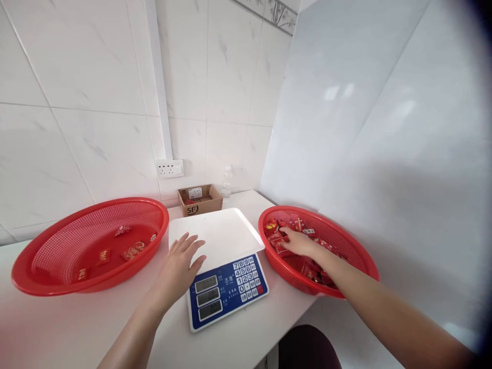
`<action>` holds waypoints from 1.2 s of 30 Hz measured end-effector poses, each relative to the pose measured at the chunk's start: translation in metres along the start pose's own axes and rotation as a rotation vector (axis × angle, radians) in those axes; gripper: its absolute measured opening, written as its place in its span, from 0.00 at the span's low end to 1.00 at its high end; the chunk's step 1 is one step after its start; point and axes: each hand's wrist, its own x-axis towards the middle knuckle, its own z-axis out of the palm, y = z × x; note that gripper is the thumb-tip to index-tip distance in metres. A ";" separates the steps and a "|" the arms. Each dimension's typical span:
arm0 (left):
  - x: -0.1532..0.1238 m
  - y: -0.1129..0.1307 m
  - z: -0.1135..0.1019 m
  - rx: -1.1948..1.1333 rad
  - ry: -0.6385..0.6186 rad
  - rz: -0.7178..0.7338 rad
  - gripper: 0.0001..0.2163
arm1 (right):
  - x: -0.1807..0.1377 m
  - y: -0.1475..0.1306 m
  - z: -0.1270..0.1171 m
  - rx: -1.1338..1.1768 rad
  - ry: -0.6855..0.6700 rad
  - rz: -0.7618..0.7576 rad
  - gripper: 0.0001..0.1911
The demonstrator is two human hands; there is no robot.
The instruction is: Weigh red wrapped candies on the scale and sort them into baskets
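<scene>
My left hand (pixel 180 264) lies flat with fingers spread on the near left corner of the white weighing pan (pixel 223 233) of an electronic scale (pixel 228 292). My right hand (pixel 298 241) reaches into the red mesh basket (pixel 361 256) on the right and rests on a heap of red sachets (pixel 280 233); its fingers curl down among them, and whether they grip one is hidden. A larger red mesh basket (pixel 46 256) on the left holds a few scattered red sachets (pixel 132 251).
A small open cardboard box (pixel 200 200) and a clear plastic bottle (pixel 226 182) stand at the back against the tiled wall, below a wall socket (pixel 169 168). A white panel wall closes the right side. The counter's front edge runs past the right basket.
</scene>
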 end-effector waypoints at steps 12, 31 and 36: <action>-0.001 0.003 0.002 -0.026 -0.075 0.015 0.15 | 0.008 -0.072 -0.036 0.422 0.157 -0.307 0.23; 0.001 -0.002 0.003 0.011 -0.056 0.032 0.15 | 0.018 0.056 -0.011 -0.242 -0.182 0.065 0.18; 0.001 0.000 0.004 0.019 -0.087 0.037 0.15 | 0.009 0.058 -0.006 -0.210 -0.329 -0.034 0.32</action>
